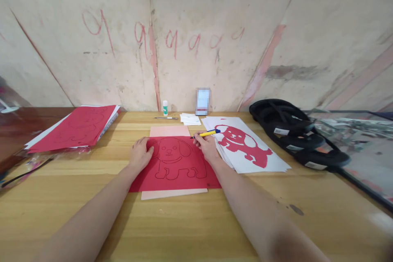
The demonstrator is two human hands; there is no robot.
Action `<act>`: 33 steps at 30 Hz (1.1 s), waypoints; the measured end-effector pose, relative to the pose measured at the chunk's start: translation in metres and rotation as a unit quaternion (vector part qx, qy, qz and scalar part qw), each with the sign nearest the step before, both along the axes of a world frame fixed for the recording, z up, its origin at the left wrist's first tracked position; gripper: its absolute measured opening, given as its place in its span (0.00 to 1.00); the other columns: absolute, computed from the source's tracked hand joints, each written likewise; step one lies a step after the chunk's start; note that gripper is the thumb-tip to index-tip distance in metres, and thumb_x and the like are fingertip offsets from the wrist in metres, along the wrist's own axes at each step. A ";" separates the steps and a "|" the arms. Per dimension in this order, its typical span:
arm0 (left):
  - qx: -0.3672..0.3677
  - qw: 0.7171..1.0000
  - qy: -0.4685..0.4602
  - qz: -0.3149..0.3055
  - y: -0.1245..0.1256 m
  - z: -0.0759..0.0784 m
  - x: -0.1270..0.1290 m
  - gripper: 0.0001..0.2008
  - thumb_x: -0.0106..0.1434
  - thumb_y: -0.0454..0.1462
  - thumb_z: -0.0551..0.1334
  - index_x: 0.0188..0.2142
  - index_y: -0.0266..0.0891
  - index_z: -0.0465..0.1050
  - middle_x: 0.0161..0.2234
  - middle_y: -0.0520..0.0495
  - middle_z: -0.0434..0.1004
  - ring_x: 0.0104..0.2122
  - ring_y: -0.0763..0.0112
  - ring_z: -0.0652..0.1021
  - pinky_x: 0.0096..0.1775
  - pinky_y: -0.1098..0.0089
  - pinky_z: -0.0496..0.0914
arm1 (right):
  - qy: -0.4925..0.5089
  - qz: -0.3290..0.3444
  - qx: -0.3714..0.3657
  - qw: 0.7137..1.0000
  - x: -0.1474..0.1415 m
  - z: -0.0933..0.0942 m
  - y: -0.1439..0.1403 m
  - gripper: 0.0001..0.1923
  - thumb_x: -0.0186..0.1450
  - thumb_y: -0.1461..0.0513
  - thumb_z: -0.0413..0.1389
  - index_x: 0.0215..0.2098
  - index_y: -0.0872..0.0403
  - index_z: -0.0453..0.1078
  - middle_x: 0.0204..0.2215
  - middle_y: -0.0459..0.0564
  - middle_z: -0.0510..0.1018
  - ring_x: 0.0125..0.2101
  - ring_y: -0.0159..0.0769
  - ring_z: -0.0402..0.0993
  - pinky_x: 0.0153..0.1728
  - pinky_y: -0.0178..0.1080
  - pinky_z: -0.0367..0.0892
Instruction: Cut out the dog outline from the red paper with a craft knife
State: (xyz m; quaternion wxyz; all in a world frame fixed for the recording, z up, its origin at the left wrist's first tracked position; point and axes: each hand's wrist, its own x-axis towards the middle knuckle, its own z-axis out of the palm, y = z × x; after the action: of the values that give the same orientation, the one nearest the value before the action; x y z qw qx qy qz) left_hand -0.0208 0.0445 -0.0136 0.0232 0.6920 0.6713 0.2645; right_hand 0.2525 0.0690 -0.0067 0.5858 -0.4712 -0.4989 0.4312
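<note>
Holding a yellow pen (208,133) with a blue cap, the right hand (207,147) is curled shut around it, and the pen tip points left, at the top right corner of the red sheet (184,172). The left hand (140,153) lies flat and open on the left edge of that same sheet, pressing it down. Both bare arms reach in from the bottom of the view.

The red sheet has a dog drawn on it in a dark line, with floppy ears and short legs. It lies in the middle of the wooden table (196,225), right in front of the person. Under it sits a pale pink sheet (170,131) that peeks out at the top and the bottom.

Just to the right of the right hand is a pile of white papers (276,163). The top one shows a red dog shape (242,141). Behind the sheets, near the wall, stand a small glue stick (165,108) with a green band and a thin silver tool (166,118) lying flat. Some folded white paper (190,119) is next to them.

Far to the left is a stack of red sheets (76,129) on white ones. Far to the right lies a pile of black trays (294,133).
</note>
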 end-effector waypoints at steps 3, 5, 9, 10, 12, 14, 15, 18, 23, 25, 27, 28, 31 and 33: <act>0.005 1.000 -0.004 0.000 0.000 0.000 0.000 0.17 0.60 0.34 0.58 0.50 0.36 0.68 0.53 0.38 0.72 0.53 0.56 0.71 0.55 0.56 0.63 | 0.008 0.007 0.002 1.000 0.000 0.000 -0.002 0.17 0.51 0.48 0.60 0.27 0.52 0.66 0.17 0.44 0.70 0.17 0.29 0.61 0.18 0.34 0.53; 0.009 1.000 -0.007 0.001 0.000 0.000 0.000 0.17 0.60 0.34 0.58 0.49 0.36 0.68 0.53 0.38 0.72 0.53 0.56 0.71 0.55 0.56 0.64 | 0.014 0.014 0.003 1.000 -0.001 0.001 -0.003 0.17 0.52 0.48 0.60 0.27 0.53 0.67 0.17 0.44 0.70 0.17 0.29 0.61 0.18 0.34 0.53; 0.016 1.000 -0.011 -0.001 0.001 -0.001 -0.001 0.17 0.59 0.34 0.59 0.49 0.36 0.69 0.52 0.38 0.72 0.53 0.57 0.71 0.55 0.57 0.64 | 0.011 0.021 0.007 1.000 -0.001 -0.001 -0.001 0.17 0.52 0.48 0.59 0.26 0.53 0.67 0.16 0.44 0.70 0.17 0.29 0.62 0.19 0.34 0.54; 0.017 1.000 -0.011 -0.002 0.002 -0.002 -0.001 0.17 0.59 0.34 0.59 0.49 0.36 0.69 0.52 0.39 0.72 0.53 0.57 0.71 0.55 0.57 0.64 | 0.011 0.021 0.009 1.000 0.000 -0.001 0.000 0.17 0.52 0.48 0.59 0.26 0.53 0.67 0.16 0.44 0.70 0.17 0.29 0.62 0.19 0.34 0.54; 0.019 1.000 -0.008 -0.003 0.002 -0.002 -0.002 0.17 0.59 0.34 0.59 0.49 0.36 0.69 0.52 0.39 0.72 0.53 0.58 0.71 0.55 0.58 0.64 | 0.019 0.016 0.010 1.000 0.001 -0.003 0.004 0.16 0.52 0.49 0.60 0.26 0.53 0.67 0.16 0.43 0.70 0.17 0.29 0.62 0.19 0.34 0.54; 0.019 1.000 -0.003 -0.003 0.003 -0.003 -0.003 0.17 0.60 0.34 0.59 0.49 0.36 0.69 0.52 0.38 0.72 0.53 0.58 0.71 0.55 0.58 0.64 | 0.035 0.005 0.007 0.999 0.002 -0.003 0.006 0.16 0.52 0.50 0.60 0.27 0.53 0.67 0.16 0.43 0.70 0.17 0.29 0.61 0.18 0.34 0.54; 0.018 1.000 0.001 -0.004 0.003 -0.003 -0.003 0.17 0.60 0.34 0.58 0.49 0.36 0.69 0.52 0.39 0.73 0.53 0.58 0.71 0.55 0.58 0.64 | 0.042 0.000 0.004 0.999 0.002 -0.003 0.007 0.16 0.51 0.50 0.60 0.27 0.53 0.67 0.16 0.43 0.70 0.17 0.29 0.61 0.18 0.34 0.54; 0.009 1.000 0.014 -0.004 0.005 -0.001 -0.003 0.17 0.60 0.34 0.58 0.49 0.37 0.69 0.51 0.40 0.73 0.52 0.58 0.72 0.53 0.58 0.65 | 0.053 -0.009 -0.006 0.999 0.001 -0.001 0.008 0.16 0.50 0.50 0.61 0.27 0.53 0.67 0.15 0.43 0.70 0.16 0.29 0.61 0.17 0.33 0.53; -0.015 0.999 0.036 -0.007 0.007 0.006 0.007 0.16 0.59 0.33 0.59 0.48 0.35 0.70 0.49 0.39 0.75 0.50 0.59 0.74 0.51 0.60 0.66 | 0.055 -0.011 -0.008 0.998 0.000 0.000 0.007 0.17 0.49 0.49 0.61 0.27 0.53 0.67 0.14 0.43 0.70 0.15 0.28 0.61 0.16 0.33 0.52; -0.022 0.999 0.045 -0.016 0.006 0.012 0.012 0.15 0.59 0.33 0.59 0.46 0.35 0.71 0.49 0.37 0.74 0.50 0.57 0.73 0.51 0.59 0.66 | 0.057 -0.017 -0.011 0.998 0.000 0.000 0.007 0.17 0.49 0.50 0.61 0.27 0.53 0.67 0.14 0.43 0.70 0.15 0.28 0.60 0.16 0.33 0.51; -0.022 0.997 0.057 -0.036 0.001 0.018 0.017 0.15 0.58 0.33 0.59 0.46 0.36 0.71 0.51 0.36 0.73 0.52 0.55 0.72 0.52 0.57 0.65 | 0.055 -0.017 -0.013 0.998 0.000 0.000 0.007 0.17 0.49 0.50 0.61 0.27 0.54 0.67 0.14 0.43 0.70 0.15 0.28 0.60 0.16 0.33 0.51; -0.018 0.997 0.064 -0.050 -0.003 0.021 0.018 0.16 0.58 0.32 0.59 0.46 0.37 0.71 0.53 0.37 0.71 0.54 0.55 0.70 0.53 0.56 0.64 | 0.053 -0.016 -0.014 0.998 0.000 0.000 0.006 0.17 0.49 0.50 0.61 0.27 0.54 0.67 0.14 0.43 0.70 0.15 0.28 0.60 0.16 0.33 0.51; -0.003 0.992 0.078 -0.096 -0.019 0.026 0.015 0.16 0.60 0.31 0.57 0.47 0.40 0.72 0.55 0.40 0.70 0.55 0.57 0.69 0.56 0.55 0.61 | 0.043 -0.012 -0.010 0.999 0.000 0.000 0.006 0.16 0.50 0.50 0.61 0.26 0.54 0.67 0.14 0.43 0.70 0.15 0.28 0.60 0.16 0.33 0.51; 0.004 0.989 0.082 -0.124 -0.031 0.024 0.009 0.15 0.61 0.32 0.56 0.47 0.41 0.72 0.54 0.42 0.72 0.55 0.60 0.69 0.57 0.57 0.62 | 0.035 -0.009 -0.003 0.999 0.000 -0.001 0.007 0.16 0.50 0.50 0.60 0.25 0.54 0.67 0.14 0.43 0.70 0.15 0.28 0.60 0.16 0.33 0.51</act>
State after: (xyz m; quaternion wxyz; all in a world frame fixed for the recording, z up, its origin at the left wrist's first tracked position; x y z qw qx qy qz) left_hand -0.0122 0.0138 0.0104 -0.0023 0.7896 0.5784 0.2049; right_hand 0.2521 0.0757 -0.0077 0.6052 -0.4623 -0.4726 0.4433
